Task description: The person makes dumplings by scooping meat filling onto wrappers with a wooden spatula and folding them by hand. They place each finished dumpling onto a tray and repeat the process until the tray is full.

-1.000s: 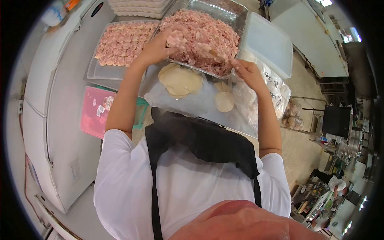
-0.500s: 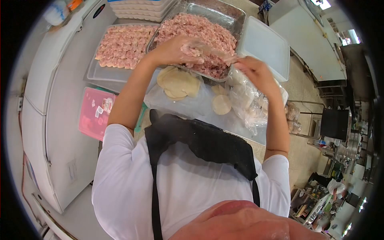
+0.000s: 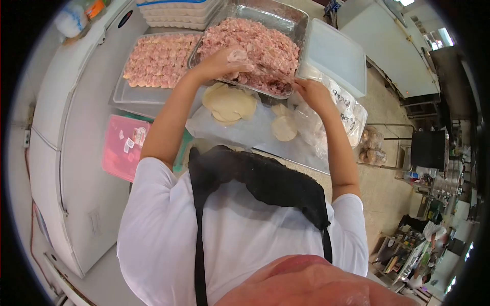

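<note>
My left hand [image 3: 219,63] is over the near left part of the metal tray [image 3: 303,36] of ground meat [image 3: 255,35]. Its fingers curl around a small dumpling wrapper with meat filling [image 3: 239,57], partly hidden by the fingers. My right hand [image 3: 312,93], at the tray's near right corner, grips a thin flat utensil [image 3: 284,77] whose far end lies in the meat. Nearer to me are a stack of round dough wrappers [image 3: 229,103] and a few loose wrappers [image 3: 284,128] on plastic sheeting [image 3: 214,127].
Rows of filled dumplings [image 3: 158,61] cover a tray to the left, below stacked white trays [image 3: 178,14]. Plastic bags [image 3: 316,122] lie under my right forearm, beside a translucent lid [image 3: 337,53]. A pink-lidded box [image 3: 122,148] stands left. Another person [image 3: 434,232] appears far right.
My right hand has moved slightly left and down, bringing the utensil into the meat. My left hand has shifted slightly left, still holding the wrapper. The view has shifted a little.
</note>
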Motion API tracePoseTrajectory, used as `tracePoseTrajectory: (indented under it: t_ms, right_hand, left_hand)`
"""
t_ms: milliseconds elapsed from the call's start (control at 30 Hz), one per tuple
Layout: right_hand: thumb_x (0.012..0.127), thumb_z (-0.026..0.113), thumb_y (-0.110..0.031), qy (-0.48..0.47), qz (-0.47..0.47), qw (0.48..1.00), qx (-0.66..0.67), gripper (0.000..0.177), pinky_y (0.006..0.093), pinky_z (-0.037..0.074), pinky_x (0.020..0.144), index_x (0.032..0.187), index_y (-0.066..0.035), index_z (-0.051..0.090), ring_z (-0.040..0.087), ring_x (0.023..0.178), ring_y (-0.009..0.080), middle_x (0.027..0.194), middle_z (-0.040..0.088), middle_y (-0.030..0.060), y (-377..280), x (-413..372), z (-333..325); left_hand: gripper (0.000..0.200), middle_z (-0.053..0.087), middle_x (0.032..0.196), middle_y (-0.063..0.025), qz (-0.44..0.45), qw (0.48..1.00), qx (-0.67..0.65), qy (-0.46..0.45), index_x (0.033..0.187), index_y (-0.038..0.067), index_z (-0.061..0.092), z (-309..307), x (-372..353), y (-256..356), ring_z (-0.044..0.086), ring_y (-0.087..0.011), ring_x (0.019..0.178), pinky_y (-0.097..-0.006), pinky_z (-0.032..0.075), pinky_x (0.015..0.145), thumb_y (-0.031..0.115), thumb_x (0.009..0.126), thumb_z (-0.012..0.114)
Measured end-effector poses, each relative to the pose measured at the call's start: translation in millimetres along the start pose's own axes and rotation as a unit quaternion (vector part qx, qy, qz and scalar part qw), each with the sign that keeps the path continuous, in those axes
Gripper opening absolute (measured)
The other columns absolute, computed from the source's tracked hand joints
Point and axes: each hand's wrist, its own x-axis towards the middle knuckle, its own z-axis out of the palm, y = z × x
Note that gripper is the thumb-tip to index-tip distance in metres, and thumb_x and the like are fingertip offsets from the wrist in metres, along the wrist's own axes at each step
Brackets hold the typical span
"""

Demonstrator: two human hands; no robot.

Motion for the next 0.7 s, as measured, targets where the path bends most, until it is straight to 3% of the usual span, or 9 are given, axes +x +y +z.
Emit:
tracePoseTrajectory:
  t_ms: [100,200,233,333,367,467,500,633,700]
  right_hand:
    - [0.091,0.055,-0.031,-0.011,0.054,0.996,0.064,0.029,0.0393,0.050,0.076,0.107,-0.009,0.067,0.063,0.086,0.0339,0.092,0.066,0.0177,-0.9,-23.3,-33.3]
    - [0.091,0.059,-0.027,0.077,0.013,0.935,0.345,0.027,0.0346,0.049,0.075,0.106,-0.008,0.067,0.063,0.085,0.0299,0.093,0.067,0.0168,-31.9,-28.9,-49.3]
    - [0.091,0.060,-0.024,0.080,-0.057,0.928,0.359,0.025,0.0313,0.048,0.075,0.107,-0.007,0.067,0.063,0.085,0.0261,0.097,0.067,0.0156,-49.8,-25.8,-50.5]
    - [0.091,0.060,-0.025,-0.057,-0.074,0.952,0.292,0.025,0.0320,0.048,0.075,0.104,-0.005,0.067,0.063,0.084,0.0254,0.100,0.067,0.0143,-113.1,-10.0,-53.8]
    - [0.090,0.060,-0.018,-0.001,-0.125,0.949,0.291,0.022,0.0300,0.048,0.074,0.103,-0.002,0.066,0.063,0.082,0.0221,0.096,0.067,0.0125,-112.8,-2.8,-49.2]
    - [0.087,0.062,-0.018,0.083,-0.058,0.994,0.034,0.017,0.0342,0.049,0.065,0.096,-0.005,0.066,0.061,0.075,0.0297,0.085,0.063,0.0114,-153.1,2.3,-85.9]
    - [0.085,0.064,-0.018,0.152,-0.105,0.982,0.029,0.015,0.0371,0.047,0.058,0.093,-0.005,0.065,0.059,0.071,0.0313,0.077,0.058,0.0113,-166.9,1.0,-82.8]
    - [0.085,0.064,-0.019,0.143,-0.138,0.980,0.030,0.019,0.0369,0.047,0.062,0.098,-0.004,0.065,0.060,0.073,0.0317,0.080,0.060,0.0127,-202.4,18.8,-68.5]
    - [0.087,0.061,-0.024,0.101,-0.104,0.985,0.089,0.024,0.0383,0.049,0.066,0.100,-0.004,0.066,0.062,0.078,0.0322,0.087,0.063,0.0140,-216.5,22.0,-90.2]
  left_hand:
    - [0.043,0.065,0.097,-0.0072,0.137,0.989,0.000,0.048,0.111,0.006,0.061,-12.9,-16.7,24.7,0.059,-0.0176,0.089,-0.0303,0.047,0.081,0.029,0.077,0.073]
    - [0.041,0.064,0.101,-0.0082,0.192,0.981,0.018,0.017,0.109,0.007,0.063,-28.7,-26.6,48.6,0.059,-0.0213,0.095,-0.0328,0.045,0.085,0.029,0.076,0.074]
    - [0.042,0.064,0.102,-0.0088,0.189,0.982,0.019,-0.006,0.109,0.007,0.063,-34.5,-30.1,50.3,0.059,-0.0225,0.097,-0.0336,0.045,0.087,0.028,0.075,0.074]
    - [0.041,0.064,0.106,-0.0099,0.196,0.973,0.039,-0.118,0.106,0.006,0.063,-52.7,-32.2,47.6,0.059,-0.0226,0.100,-0.0336,0.044,0.089,0.029,0.074,0.075]
    - [0.041,0.064,0.106,-0.0099,0.181,0.978,0.052,-0.088,0.105,0.006,0.064,-58.0,-37.4,43.2,0.059,-0.0227,0.100,-0.0339,0.044,0.089,0.030,0.073,0.076]
    - [0.045,0.064,0.106,-0.0103,0.132,0.990,0.051,-0.009,0.103,0.005,0.064,-80.9,-58.5,29.3,0.059,-0.0235,0.099,-0.0349,0.044,0.089,0.033,0.072,0.078]
    - [0.047,0.064,0.108,-0.0107,0.116,0.993,0.020,0.005,0.105,0.005,0.063,-89.6,-66.4,26.7,0.059,-0.0241,0.100,-0.0352,0.044,0.090,0.034,0.071,0.078]
    - [0.056,0.061,0.119,-0.0130,0.061,0.996,0.045,-0.044,0.115,0.006,0.061,-130.7,-86.7,19.0,0.057,-0.0265,0.106,-0.0356,0.042,0.095,0.035,0.070,0.079]
    - [0.056,0.059,0.120,-0.0131,0.098,0.992,0.052,0.060,0.115,0.007,0.060,-138.3,-98.8,-8.5,0.056,-0.0260,0.107,-0.0357,0.041,0.095,0.035,0.070,0.079]
